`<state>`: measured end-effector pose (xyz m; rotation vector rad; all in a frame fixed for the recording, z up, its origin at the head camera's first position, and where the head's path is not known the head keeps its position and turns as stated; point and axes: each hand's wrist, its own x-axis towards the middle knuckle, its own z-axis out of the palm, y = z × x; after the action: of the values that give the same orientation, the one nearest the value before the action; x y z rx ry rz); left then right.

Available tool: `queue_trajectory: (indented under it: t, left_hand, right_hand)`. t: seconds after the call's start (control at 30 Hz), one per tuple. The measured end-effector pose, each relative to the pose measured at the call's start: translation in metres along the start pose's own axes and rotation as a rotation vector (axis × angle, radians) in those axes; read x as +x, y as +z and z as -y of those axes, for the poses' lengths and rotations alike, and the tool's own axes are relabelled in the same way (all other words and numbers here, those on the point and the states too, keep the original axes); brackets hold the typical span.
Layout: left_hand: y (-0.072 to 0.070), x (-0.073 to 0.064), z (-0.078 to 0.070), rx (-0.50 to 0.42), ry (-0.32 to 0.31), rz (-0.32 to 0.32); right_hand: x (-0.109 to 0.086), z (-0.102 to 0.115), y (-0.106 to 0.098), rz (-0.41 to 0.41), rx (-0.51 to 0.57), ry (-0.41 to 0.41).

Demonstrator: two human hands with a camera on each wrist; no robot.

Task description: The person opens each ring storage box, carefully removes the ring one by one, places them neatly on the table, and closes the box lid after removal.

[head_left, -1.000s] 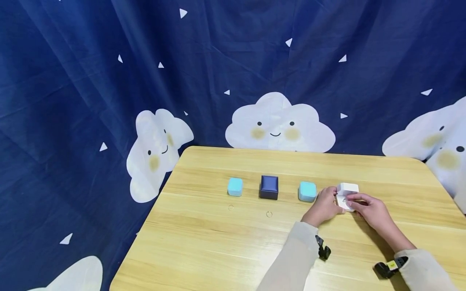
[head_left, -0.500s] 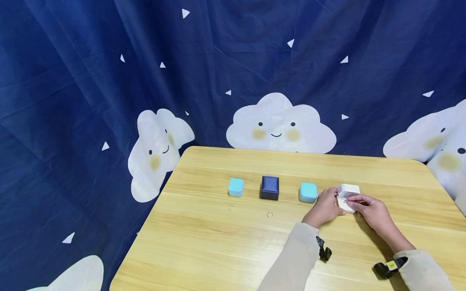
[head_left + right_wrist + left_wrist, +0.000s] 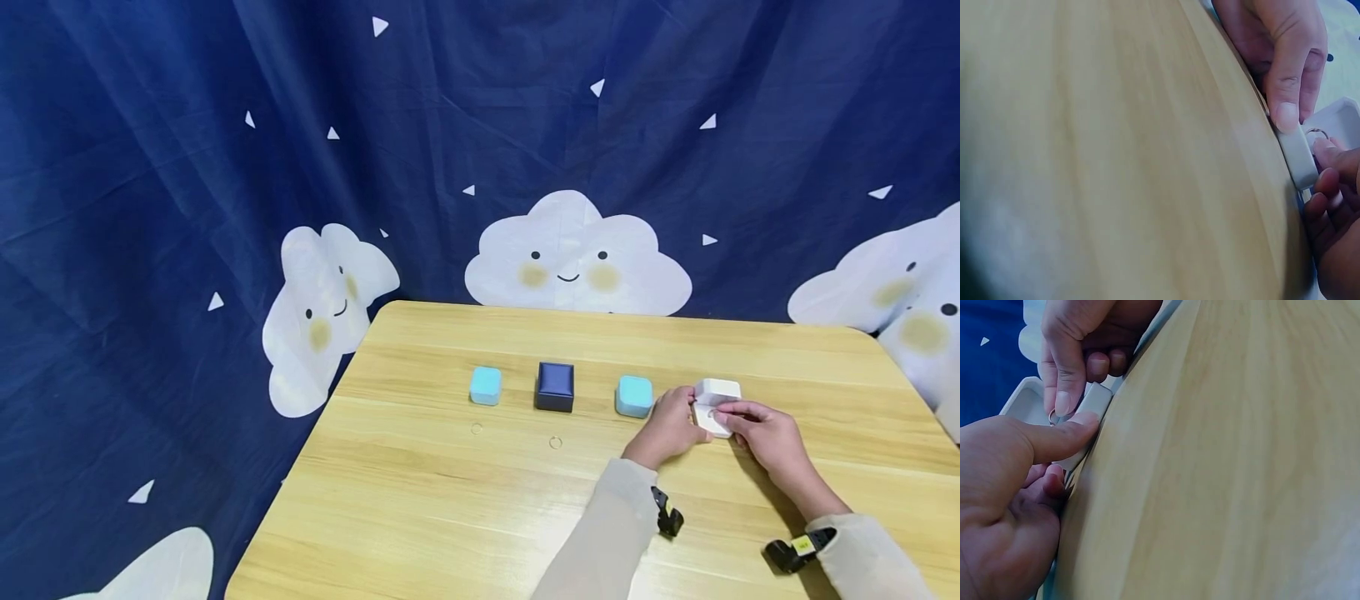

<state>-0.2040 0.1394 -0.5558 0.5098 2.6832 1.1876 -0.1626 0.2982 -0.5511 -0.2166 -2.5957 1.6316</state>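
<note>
A white ring box (image 3: 716, 388) stands on the table at the right with its lid raised. My left hand (image 3: 667, 427) grips the box from the left, its thumb on the front of the base. From the other side my right hand (image 3: 767, 437) pinches a ring (image 3: 1317, 132) between thumb and index finger, low at the box's inside. The same ring (image 3: 1052, 417) shows as a thin loop against the white box in the left wrist view. How deep it sits in the cushion is hidden by the fingers.
Left of the hands, a light-blue box (image 3: 634, 396), a dark-blue box (image 3: 555, 387) and another light-blue box (image 3: 485, 386) stand in a row, lids down. Two thin rings lie in front: one ring (image 3: 555, 442) and a left ring (image 3: 477, 428). A blue curtain (image 3: 420, 125) hangs behind the table.
The right wrist has shifted very slightly to the left. Both hands stay at the white ring box, and the other boxes and rings have not moved.
</note>
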Motion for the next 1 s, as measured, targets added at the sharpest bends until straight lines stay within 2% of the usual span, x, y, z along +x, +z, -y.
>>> queue_trajectory:
  t: [0.13,0.3,0.4,0.77,1.0]
  left_hand:
    - [-0.001,-0.001,0.0,-0.01,-0.005,0.005]
    - [-0.001,-0.002,0.0,0.005,0.0,0.01]
    - [-0.002,-0.002,0.0,0.014,0.003,0.009]
    - [-0.003,-0.002,-0.001,0.011,0.008,0.004]
    - [-0.005,-0.003,-0.002,0.014,-0.006,0.0]
  right_hand:
    - [-0.001,0.001,0.0,-0.011,0.056,0.024]
    - [-0.003,0.0,-0.001,-0.013,0.202,0.077]
    - [-0.003,0.0,-0.002,-0.007,0.245,0.088]
    - [-0.005,0.002,-0.005,0.006,0.156,0.109]
    - [-0.015,0.001,-0.005,0.022,0.114,0.102]
